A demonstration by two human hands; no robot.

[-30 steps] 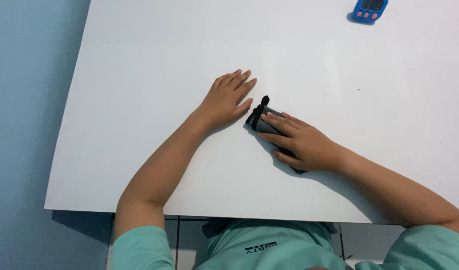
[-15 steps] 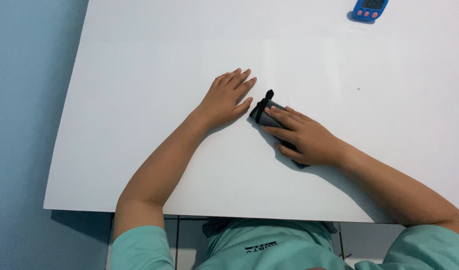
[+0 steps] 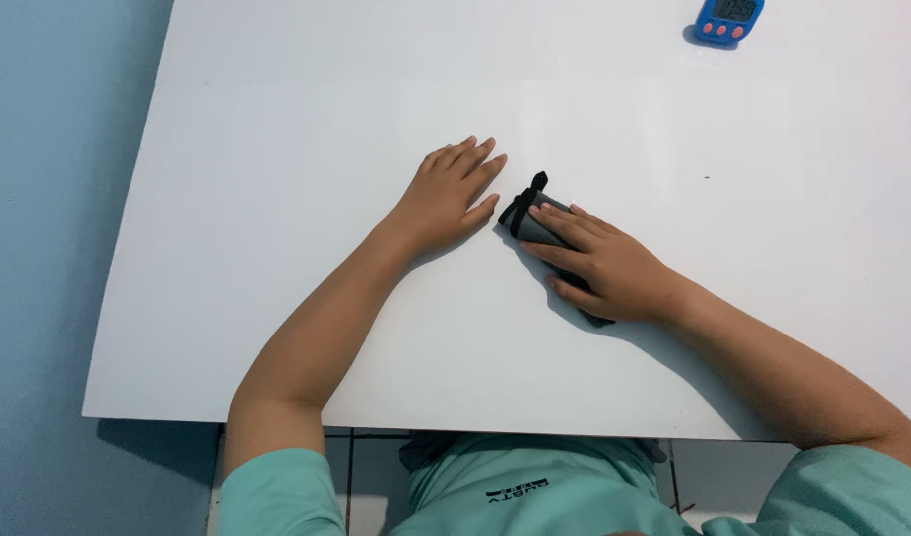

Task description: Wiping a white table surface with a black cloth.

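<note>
The small grey cloth bundle [image 3: 537, 213] with its black band lies near the middle of the white table [image 3: 277, 199], pinned flat under the right hand [image 3: 604, 268], whose fingers [image 3: 565, 220] spread over it rather than curl round it — pressing, not gripping. The left hand [image 3: 446, 199] rests open and flat on the table just beside the bundle's banded end, holding nothing. To press or roll such a soft bundle well, I judge the palm should bear down evenly along its length, with the free hand close enough to steady the loose black end. There is wide bare surface on every side: the near edge of the table sits well below both forearms, the left edge far off, and the only other object — a small blue timer [image 3: 730, 18] — stands well apart at the far right corner.
</note>
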